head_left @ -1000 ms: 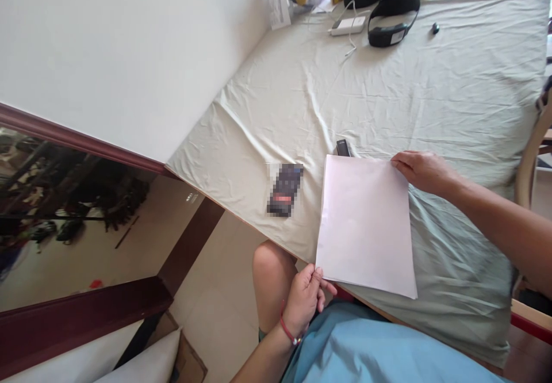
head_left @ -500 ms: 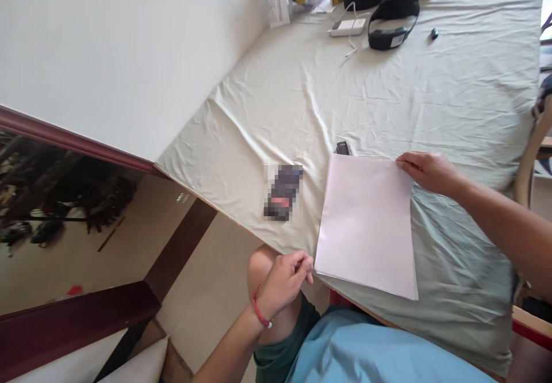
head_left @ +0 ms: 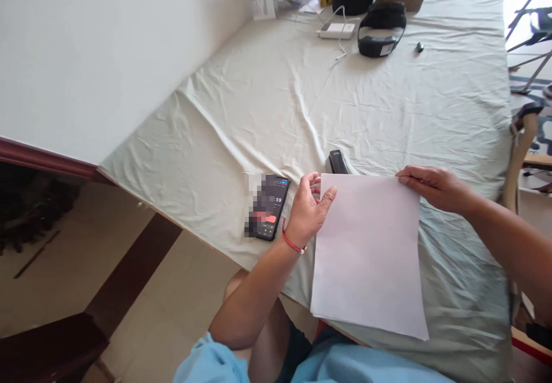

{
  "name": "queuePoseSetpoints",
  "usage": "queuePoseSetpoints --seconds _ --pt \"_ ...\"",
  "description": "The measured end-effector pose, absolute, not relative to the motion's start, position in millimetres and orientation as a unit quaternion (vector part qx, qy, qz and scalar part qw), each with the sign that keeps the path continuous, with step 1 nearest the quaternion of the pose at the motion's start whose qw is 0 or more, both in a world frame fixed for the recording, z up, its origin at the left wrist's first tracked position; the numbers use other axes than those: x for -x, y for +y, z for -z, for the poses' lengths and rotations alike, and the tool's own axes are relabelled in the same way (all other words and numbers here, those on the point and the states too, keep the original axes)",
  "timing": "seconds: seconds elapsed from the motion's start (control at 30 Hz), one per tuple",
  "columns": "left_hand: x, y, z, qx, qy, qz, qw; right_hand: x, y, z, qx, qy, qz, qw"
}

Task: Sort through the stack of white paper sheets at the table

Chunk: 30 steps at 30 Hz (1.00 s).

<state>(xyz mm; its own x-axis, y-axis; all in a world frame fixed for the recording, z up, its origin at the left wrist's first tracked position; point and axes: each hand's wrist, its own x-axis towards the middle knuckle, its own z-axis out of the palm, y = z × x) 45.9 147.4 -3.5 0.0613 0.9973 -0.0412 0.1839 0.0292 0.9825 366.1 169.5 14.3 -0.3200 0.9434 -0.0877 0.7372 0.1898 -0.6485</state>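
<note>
1. Pinching the far right corner of the paper stack [head_left: 371,256]: right hand [head_left: 435,187], fingers narrow.
2. Left hand [head_left: 307,210] at far left corner; thumb and fingers parted, contact unclear.
3. Stack at the tabletop [head_left: 241,101]'s near edge, right of the phone [head_left: 276,207].
4. Risks, judged: uneven grip could skew sheets; black device [head_left: 337,162] at far edge could snag them; left wrist could nudge phone.
</note>
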Motion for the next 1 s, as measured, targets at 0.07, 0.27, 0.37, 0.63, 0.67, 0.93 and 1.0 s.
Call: queuePoseSetpoints --seconds 0.07,0.27,0.37,0.63,0.67,0.93,1.0 --pt "-46.6 139.5 9.0 -0.535 0.553 -0.428 0.474 -365.8 168.9 -16.1 0.556 -0.75 -0.314 0.173" --pt "-40.0 124.6 17.8 -0.47 0.492 -0.417 0.603 -369.7 168.4 -13.1 0.555 -0.739 -0.334 0.185" --pt "-36.6 123.6 14.4 -0.445 0.459 -0.382 0.667 -374.3 168.2 -10.2 0.595 -0.699 -0.329 0.22" --pt "-32.5 129.3 9.9 -0.381 0.422 -0.391 0.724 -379.6 174.3 0.5 0.615 -0.66 -0.366 0.229" --pt "-33.0 128.7 11.0 -0.382 0.422 -0.375 0.731 -379.1 174.6 2.1 0.615 -0.658 -0.373 0.225" --pt "-44.2 123.4 24.8 -0.351 0.441 -0.39 0.728 -378.9 175.7 4.0 0.623 -0.616 -0.41 0.254" --pt "-47.5 123.5 26.5 -0.34 0.451 -0.397 0.723 -379.4 175.7 3.7 0.63 -0.602 -0.429 0.239"
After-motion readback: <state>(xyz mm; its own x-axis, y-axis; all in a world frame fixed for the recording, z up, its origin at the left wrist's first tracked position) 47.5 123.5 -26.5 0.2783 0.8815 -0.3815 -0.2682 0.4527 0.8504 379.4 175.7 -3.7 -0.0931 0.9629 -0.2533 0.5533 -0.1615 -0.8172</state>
